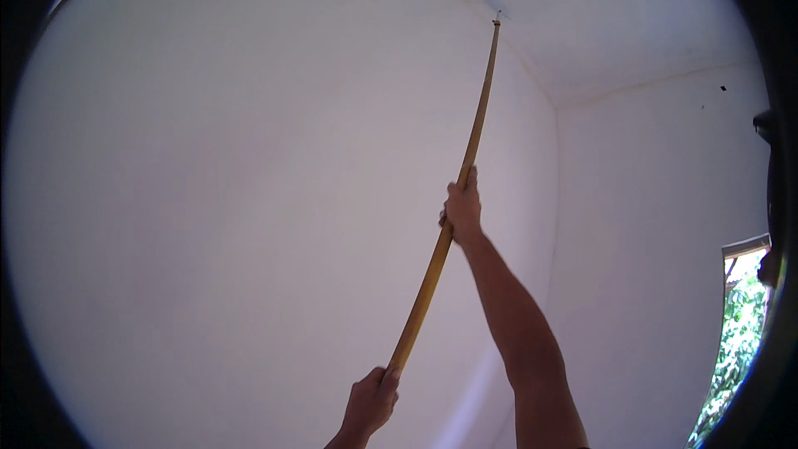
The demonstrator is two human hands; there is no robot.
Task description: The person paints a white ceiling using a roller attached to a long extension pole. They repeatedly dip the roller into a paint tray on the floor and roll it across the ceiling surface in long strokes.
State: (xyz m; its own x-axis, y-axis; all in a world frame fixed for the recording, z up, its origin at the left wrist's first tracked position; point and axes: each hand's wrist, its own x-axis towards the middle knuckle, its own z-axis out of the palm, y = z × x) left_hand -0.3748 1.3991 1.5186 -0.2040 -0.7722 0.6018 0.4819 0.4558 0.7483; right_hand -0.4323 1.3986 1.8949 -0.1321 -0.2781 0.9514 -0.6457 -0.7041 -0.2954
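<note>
A long yellow-brown wooden pole [426,289] slants up and slightly right, its far end near the line where wall and ceiling meet. My left hand [371,402] is closed around its lower part. Higher up, my right hand [464,206] wraps the same pole, with that arm stretched out. At the tip there is a dark binding and a thin piece of something. Next to it a pale bluish-grey shape [496,7] lies against the ceiling; it is too small to make out.
A broad white wall [249,199] fills the left and middle. The white ceiling [632,17] meets it and a second wall [640,199] in a corner at the right. A window [736,324] with green leaves outside is at the lower right, beside a dark object [771,175].
</note>
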